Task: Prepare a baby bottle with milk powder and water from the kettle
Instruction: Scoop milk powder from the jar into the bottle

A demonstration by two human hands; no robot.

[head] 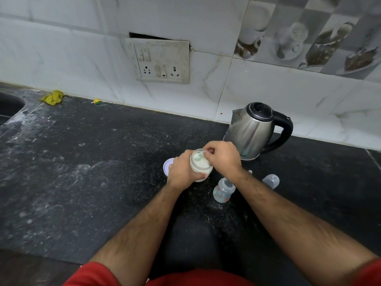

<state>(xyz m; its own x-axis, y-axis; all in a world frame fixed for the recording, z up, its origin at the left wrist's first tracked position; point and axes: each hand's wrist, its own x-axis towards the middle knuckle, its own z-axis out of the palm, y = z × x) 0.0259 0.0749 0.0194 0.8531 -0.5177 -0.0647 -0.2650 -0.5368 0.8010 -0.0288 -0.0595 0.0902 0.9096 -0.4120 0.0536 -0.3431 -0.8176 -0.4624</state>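
Red sleeves at frame bottom; both my hands over the dark desk (82, 162). Left hand (181, 170) wraps the open jar of milk powder (201, 168), right hand (222, 157) pinches a small teal scoop (199, 155) inside its mouth. Baby bottle (223, 190) stands uncapped just right of the jar, its clear cap (271, 181) nearby, kettle (253, 131) behind, jar lid (168, 165) under my left hand.

Two bare forearms showing dark hair, left hand (181, 170) and right hand (221, 156) wearing nothing, red short sleeves (92, 275) peeking in below
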